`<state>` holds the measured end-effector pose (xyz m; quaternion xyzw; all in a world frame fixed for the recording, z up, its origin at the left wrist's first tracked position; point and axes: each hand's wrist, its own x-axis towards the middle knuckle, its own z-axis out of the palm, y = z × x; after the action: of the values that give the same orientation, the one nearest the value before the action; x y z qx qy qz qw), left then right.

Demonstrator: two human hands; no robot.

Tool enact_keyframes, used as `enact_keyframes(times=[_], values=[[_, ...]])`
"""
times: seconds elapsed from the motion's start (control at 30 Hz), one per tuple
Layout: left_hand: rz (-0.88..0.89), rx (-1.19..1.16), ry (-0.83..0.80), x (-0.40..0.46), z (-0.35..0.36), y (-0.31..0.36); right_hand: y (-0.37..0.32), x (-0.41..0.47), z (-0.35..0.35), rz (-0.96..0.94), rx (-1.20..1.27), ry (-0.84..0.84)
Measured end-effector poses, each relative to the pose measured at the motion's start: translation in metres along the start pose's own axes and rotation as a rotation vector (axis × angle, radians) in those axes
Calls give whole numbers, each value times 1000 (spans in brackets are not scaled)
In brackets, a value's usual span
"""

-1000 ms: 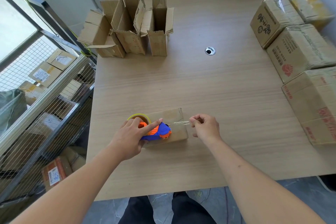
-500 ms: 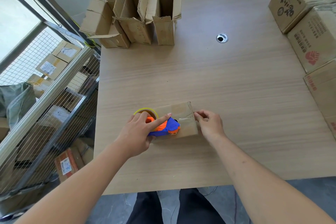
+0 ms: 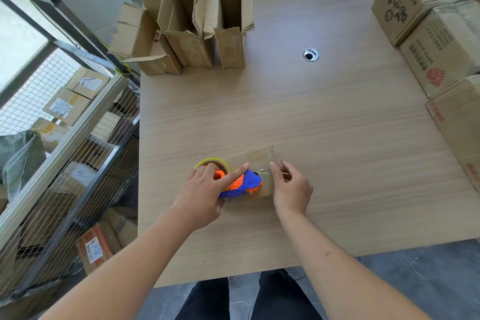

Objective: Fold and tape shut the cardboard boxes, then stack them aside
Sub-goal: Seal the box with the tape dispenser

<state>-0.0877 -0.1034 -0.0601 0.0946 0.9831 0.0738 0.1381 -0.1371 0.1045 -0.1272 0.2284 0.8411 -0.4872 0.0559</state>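
Table (image 3: 324, 138) spreads wide under me, open boxes (image 3: 192, 31) waiting at its far left corner. Closer in, the small box (image 3: 255, 157) lies flat near my edge. My left hand (image 3: 205, 195) grips the tape dispenser (image 3: 240, 184) on top of it, forefinger stretched along the body. My right hand (image 3: 291, 189) pinches the loose tape end at the box's right edge. I reckon a slack pull could wrinkle the tape or run it off the seam.
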Motion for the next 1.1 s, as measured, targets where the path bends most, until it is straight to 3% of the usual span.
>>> enact_keyframes(times=[0.13,0.27,0.53,0.77,1.0,1.1], values=[[80,-30,-90,5,-17,-7,-2,-6,9,33,57,74],[145,-241,-278,12,-46,-18,-5,-7,11,54,53,91],[-55,-654,-531,-1,-78,-76,-11,-6,9,60,-3,117],[-179,-956,-582,-29,-65,-134,-15,-9,11,74,-80,139],[-195,-958,-596,-25,-42,-142,-25,-14,14,110,-157,168],[-177,-942,-576,-24,-30,-142,-39,-18,26,35,-375,192]])
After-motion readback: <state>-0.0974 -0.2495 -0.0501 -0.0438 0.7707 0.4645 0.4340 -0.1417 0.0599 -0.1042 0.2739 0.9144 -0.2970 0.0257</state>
